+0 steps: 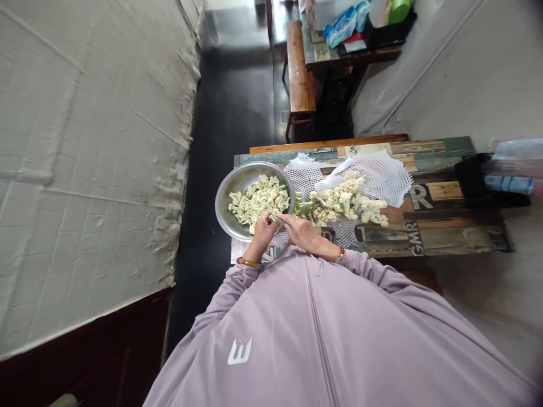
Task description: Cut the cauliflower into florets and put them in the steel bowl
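Both hands meet over the near rim of a round metal basin (223,217), which holds many small cauliflower florets (258,198). My left hand (263,230) is closed, its fingertips pinched round a small cauliflower piece (275,215). My right hand (302,233) comes in from the right, with its fingers drawn together at the same piece. Whether the right fingers also hold a small tool cannot be made out. Just right of the basin, larger cauliflower chunks (348,198) lie in a loose row on the table.
White foam netting (384,175) lies spread behind the chunks on the patchwork wooden table (443,217). At the table's right end is a dark holder with plastic packs (509,183). Beyond stand a wooden bench (300,68) and another table with a blue packet (341,27). A pale wall (97,141) rises on the left.
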The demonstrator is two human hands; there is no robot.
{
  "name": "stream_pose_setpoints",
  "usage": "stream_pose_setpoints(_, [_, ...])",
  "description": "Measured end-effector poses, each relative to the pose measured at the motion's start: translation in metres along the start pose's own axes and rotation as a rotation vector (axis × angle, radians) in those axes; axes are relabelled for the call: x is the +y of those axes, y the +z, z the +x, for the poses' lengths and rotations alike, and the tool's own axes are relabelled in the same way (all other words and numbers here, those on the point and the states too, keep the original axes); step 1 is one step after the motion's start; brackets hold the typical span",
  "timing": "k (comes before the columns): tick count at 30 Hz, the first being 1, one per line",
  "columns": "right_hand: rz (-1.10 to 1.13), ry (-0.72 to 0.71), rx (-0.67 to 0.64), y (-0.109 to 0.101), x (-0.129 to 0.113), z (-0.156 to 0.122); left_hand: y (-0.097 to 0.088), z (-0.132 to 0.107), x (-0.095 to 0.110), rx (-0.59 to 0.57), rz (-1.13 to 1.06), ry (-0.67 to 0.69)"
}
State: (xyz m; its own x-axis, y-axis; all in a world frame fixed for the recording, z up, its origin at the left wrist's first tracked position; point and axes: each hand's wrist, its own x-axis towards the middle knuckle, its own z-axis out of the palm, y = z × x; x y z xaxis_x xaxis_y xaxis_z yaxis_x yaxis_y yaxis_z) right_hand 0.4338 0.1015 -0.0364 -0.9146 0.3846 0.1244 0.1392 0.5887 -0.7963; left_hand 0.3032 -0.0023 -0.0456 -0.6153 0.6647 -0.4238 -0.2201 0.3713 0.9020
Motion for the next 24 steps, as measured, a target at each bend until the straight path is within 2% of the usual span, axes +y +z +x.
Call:
stream_pose_setpoints(4, [0.024, 0.252, 0.104, -0.005, 0.005, 0.009, -0.008, -0.001, 0.003, -0.033, -0.243, -0.023])
stream_pose_setpoints(7, [0.108, 0.427, 0.089, -0.01, 0.011, 0.018, -0.02, -0.001, 0.003, -0.005, -0.296, 0.007])
stream_pose_setpoints(13, [0.347, 0.428, 0.033, -0.008, 0.01, 0.056, -0.055, 0.026, 0.006, 0.281, -0.35, 0.014])
stream_pose_setpoints(17, [0.509, 0.425, 0.053, -0.008, 0.015, 0.073, -0.072, 0.038, 0.01, 0.367, -0.262, -0.028])
stream_pose_setpoints(20, [0.615, 0.473, 0.18, -0.018, 0.03, 0.061, -0.071, 0.035, 0.006, 0.363, -0.26, -0.073])
stream_pose_setpoints(24, [0.706, 0.64, 0.443, -0.047, 0.06, 0.019, -0.051, 0.031, 0.0, 0.273, -0.333, -0.123])
